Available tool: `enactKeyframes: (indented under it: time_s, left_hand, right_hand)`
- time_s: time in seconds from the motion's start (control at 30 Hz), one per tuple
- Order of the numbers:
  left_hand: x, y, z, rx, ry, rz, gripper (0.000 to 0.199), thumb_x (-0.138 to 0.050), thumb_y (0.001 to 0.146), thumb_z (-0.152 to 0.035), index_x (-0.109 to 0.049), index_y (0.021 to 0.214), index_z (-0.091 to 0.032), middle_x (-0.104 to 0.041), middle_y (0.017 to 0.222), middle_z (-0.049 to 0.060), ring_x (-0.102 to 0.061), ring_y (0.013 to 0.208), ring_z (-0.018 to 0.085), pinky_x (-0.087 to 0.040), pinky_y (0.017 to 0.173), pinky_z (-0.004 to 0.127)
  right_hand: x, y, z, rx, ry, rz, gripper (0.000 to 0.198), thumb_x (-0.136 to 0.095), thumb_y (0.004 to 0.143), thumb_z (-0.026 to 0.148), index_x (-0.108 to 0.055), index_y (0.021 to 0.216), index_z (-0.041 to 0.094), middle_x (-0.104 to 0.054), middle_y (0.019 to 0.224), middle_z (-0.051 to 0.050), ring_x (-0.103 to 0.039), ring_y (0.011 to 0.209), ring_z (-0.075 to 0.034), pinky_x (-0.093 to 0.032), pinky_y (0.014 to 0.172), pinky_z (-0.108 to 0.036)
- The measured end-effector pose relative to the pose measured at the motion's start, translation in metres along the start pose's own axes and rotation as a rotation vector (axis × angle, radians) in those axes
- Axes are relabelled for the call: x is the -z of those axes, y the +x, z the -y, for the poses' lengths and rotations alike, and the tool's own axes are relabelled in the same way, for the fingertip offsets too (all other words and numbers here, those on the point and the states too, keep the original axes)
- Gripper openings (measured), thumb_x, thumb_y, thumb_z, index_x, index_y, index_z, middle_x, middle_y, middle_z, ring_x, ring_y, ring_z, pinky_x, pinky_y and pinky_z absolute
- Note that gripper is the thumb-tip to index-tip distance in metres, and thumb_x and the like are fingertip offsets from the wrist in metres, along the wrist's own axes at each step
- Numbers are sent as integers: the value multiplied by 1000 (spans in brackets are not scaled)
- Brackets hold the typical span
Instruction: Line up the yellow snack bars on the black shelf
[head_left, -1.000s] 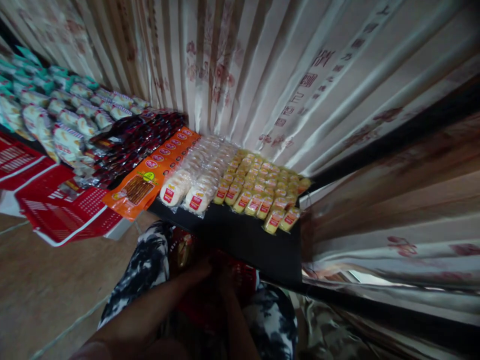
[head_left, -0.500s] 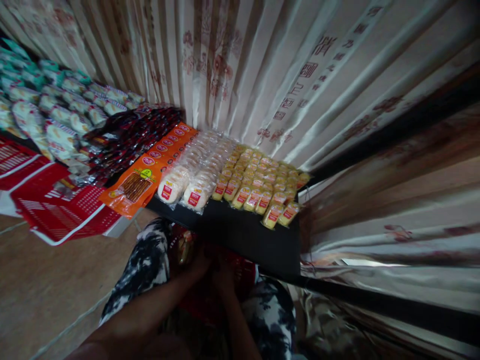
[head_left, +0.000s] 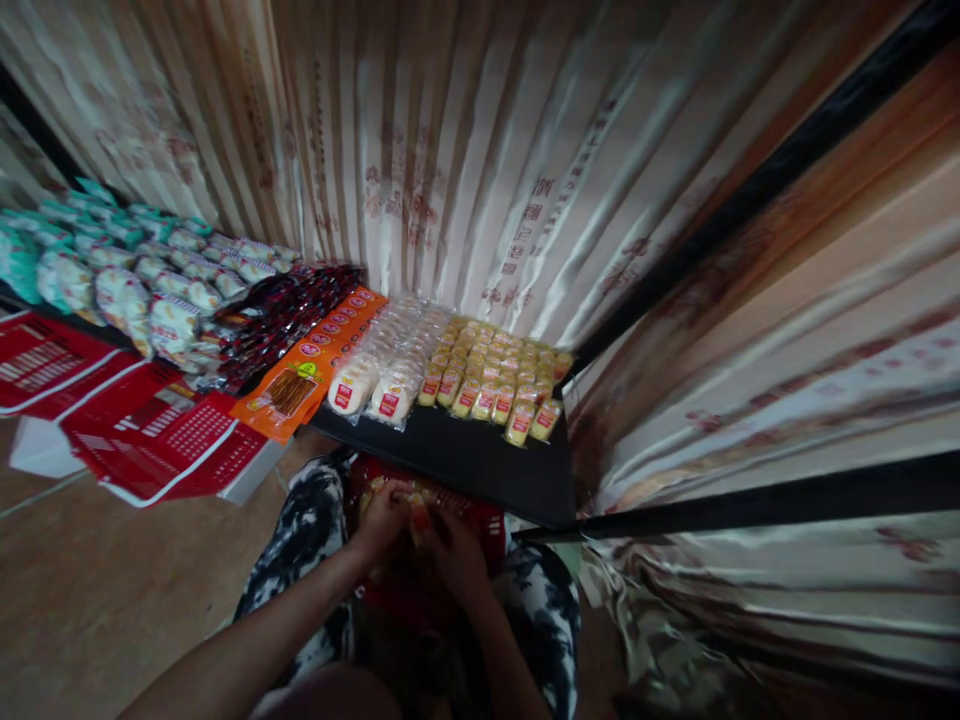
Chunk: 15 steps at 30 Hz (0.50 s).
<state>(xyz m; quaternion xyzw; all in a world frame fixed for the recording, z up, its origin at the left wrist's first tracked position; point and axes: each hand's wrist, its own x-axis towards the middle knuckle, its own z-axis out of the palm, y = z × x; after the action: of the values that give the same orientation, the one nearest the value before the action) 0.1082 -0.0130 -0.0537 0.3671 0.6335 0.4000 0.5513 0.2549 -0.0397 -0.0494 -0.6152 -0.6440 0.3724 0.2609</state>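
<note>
A small yellow wrapped cake [head_left: 418,514] with a reddish label is between my two hands, low in the middle of the head view. My left hand [head_left: 384,515] has its fingers curled closed at the cake's upper left. On the other side my right hand [head_left: 455,555] is closed on it. Both hands are over a red basket [head_left: 487,525] between my knees, and dim yellow packets [head_left: 369,492] show in it beside my left hand. Shadow hides the basket's depth. Rows of similar yellow wrapped cakes [head_left: 487,375] lie on the black shelf [head_left: 480,470] beyond.
Left of the cakes are round white packaged cakes [head_left: 349,390], an orange snack bag [head_left: 300,375], dark packets [head_left: 277,315] and white-and-green packets [head_left: 112,265]. Red baskets [head_left: 165,440] stand at left. Pleated curtain [head_left: 450,150] and black bars [head_left: 675,260] border the shelf.
My hands have risen from deep in the red basket, and the yellow wrapped cake now shows between them. The camera view has shifted, with the shelf's right end moving left.
</note>
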Motion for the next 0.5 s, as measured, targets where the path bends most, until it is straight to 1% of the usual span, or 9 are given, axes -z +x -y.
enactKeyframes:
  time_s: [0.1, 0.17, 0.23, 0.37, 0.43, 0.5]
  left_hand:
    - [2, -14, -18, 4, -28, 58, 21, -50, 64, -17, -55, 84, -18, -51, 57, -7, -46, 49, 7, -35, 49, 17]
    - [0, -20, -30, -20, 0, 91, 23, -51, 64, -19, -55, 86, -17, -46, 53, -8, -42, 46, 7, -31, 47, 17]
    - [-3, -23, -41, -75, 35, 135, 24, -53, 64, -22, -56, 88, -17, -44, 52, -9, -41, 47, 7, -31, 47, 18]
    - [-14, -20, -67, -204, 22, 232, 29, -55, 65, -26, -55, 92, -17, -52, 64, -4, -47, 56, 9, -38, 54, 19]
    - [-23, -15, -80, -248, 3, 242, 32, -54, 66, -25, -53, 97, -17, -55, 75, -2, -50, 61, 9, -42, 58, 20]
    - [-32, -8, -93, -284, -9, 227, 37, -54, 66, -23, -51, 103, -17, -54, 85, 0, -51, 64, 8, -45, 61, 20]
  right_hand:
    - [8, -6, 11, 45, 97, 35, 34, -47, 81, 36, -61, 109, 21, -66, 108, -7, -60, 101, -20, -44, 91, -35]
    - [14, -8, 16, 50, 129, 8, 33, -48, 81, 38, -62, 106, 22, -67, 104, -6, -62, 97, -20, -47, 87, -34]
    - [20, -9, 18, 51, 160, -41, 34, -49, 80, 41, -63, 106, 23, -69, 99, -5, -64, 91, -20, -50, 81, -33]
    - [34, -6, 21, 110, 280, -143, 35, -50, 80, 43, -62, 107, 23, -70, 92, -5, -65, 83, -20, -53, 71, -31]
    - [43, 0, 22, 112, 310, -191, 36, -47, 81, 41, -61, 108, 22, -69, 95, -7, -65, 83, -19, -53, 72, -30]
    - [54, 8, 21, 93, 283, -292, 37, -44, 83, 40, -59, 110, 19, -66, 103, -10, -63, 88, -18, -52, 76, -30]
